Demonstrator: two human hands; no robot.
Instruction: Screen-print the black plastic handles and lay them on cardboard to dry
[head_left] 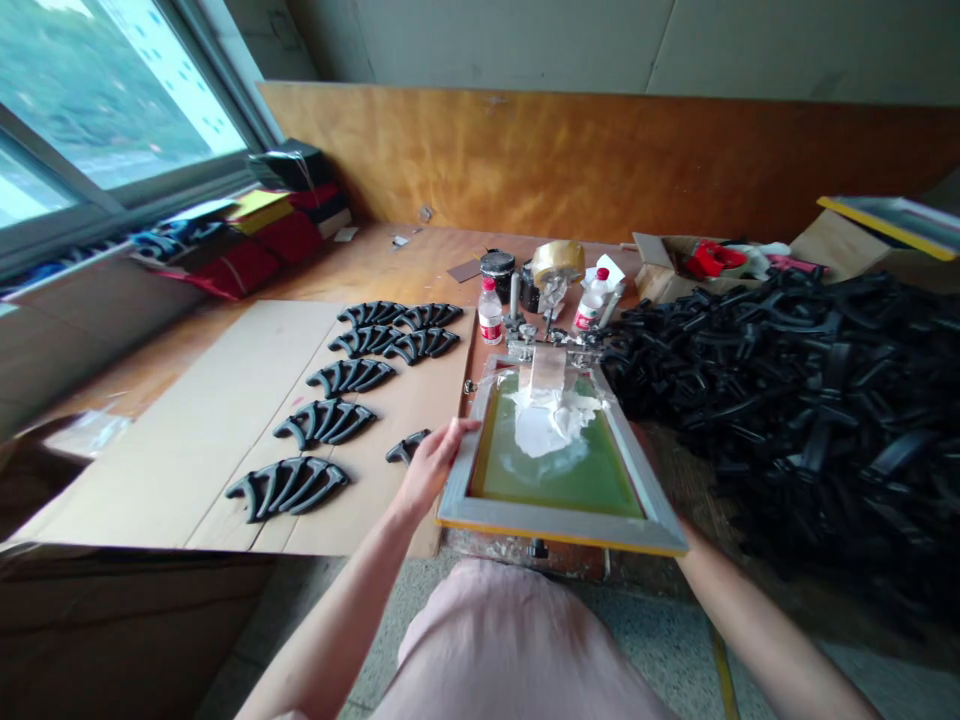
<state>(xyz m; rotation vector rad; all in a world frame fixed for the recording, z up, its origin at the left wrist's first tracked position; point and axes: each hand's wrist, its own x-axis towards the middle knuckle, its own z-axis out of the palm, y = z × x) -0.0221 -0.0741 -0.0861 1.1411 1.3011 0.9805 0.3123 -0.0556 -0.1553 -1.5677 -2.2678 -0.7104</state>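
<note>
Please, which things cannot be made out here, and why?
In the head view:
- Right hand: hidden by the grey, rectangular metal frame.
- Writing on the left red-capped, clear plastic bottle: too small.
- Grey, yellow-edged flat object at upper right: cut off by the picture's edge.

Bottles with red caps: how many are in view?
2: one bottle left of the tape roll, the other bottle to its right, both beyond the screen frame. More could be hidden.

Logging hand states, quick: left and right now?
Left hand: fingertips at the left edge of the screen frame; grip can't be told.
Right hand: hidden by the screen frame, can't tell.
</note>
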